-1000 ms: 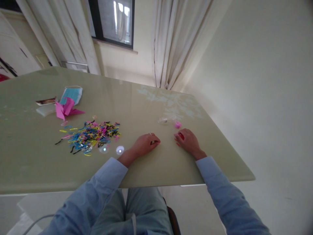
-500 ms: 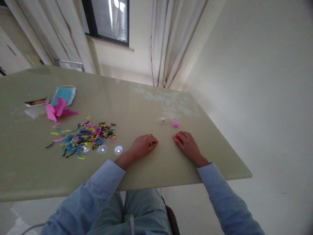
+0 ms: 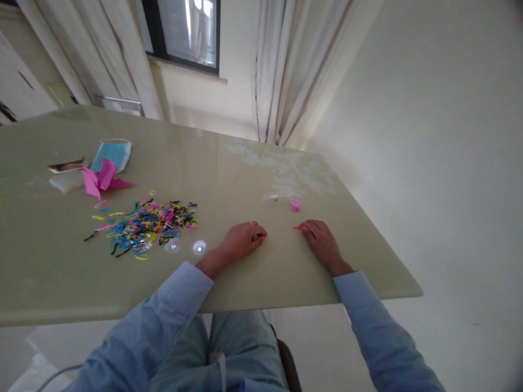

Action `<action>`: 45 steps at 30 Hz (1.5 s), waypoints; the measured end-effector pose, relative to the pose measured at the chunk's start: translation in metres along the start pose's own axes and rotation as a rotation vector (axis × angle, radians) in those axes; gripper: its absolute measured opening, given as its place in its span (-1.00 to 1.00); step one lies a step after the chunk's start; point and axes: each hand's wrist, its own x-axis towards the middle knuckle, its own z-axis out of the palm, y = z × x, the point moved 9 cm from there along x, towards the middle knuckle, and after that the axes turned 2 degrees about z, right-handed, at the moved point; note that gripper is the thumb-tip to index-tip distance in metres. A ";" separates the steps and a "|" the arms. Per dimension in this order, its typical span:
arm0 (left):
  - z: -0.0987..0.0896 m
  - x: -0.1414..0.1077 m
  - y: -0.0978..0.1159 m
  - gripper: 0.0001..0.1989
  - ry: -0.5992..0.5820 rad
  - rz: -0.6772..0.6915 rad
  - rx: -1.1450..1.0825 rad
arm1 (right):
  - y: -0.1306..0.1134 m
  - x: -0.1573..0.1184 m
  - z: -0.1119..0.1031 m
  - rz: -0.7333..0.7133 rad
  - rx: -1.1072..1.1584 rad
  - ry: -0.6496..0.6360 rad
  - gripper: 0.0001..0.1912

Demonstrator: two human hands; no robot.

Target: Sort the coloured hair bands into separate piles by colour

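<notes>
Your right hand [image 3: 322, 244] pinches a thin red strip [image 3: 299, 227] of unclear material, partly hidden; your left hand [image 3: 240, 242] curls, its grip impossible to tell.

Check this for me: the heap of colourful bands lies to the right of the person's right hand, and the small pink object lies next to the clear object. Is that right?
Not quite: in the head view, the heap of colourful bands lies to the left of the left hand. The small pink object does lie next to the clear object.
</notes>
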 end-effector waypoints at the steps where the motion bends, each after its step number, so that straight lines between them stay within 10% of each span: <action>1: 0.000 0.000 -0.001 -0.76 0.008 -0.009 -0.007 | 0.000 0.000 -0.001 0.006 0.001 0.005 -0.54; 11: -0.003 0.004 -0.008 -0.76 0.095 -0.022 -0.354 | -0.039 -0.014 -0.033 0.048 0.191 0.242 -0.69; 20: 0.010 0.016 -0.014 -0.72 0.145 -0.076 -0.704 | -0.114 0.000 0.004 -0.029 0.392 0.006 -0.78; 45: -0.028 -0.021 -0.018 -0.78 0.233 -0.140 -0.170 | -0.069 0.002 0.015 0.259 0.382 0.040 -0.57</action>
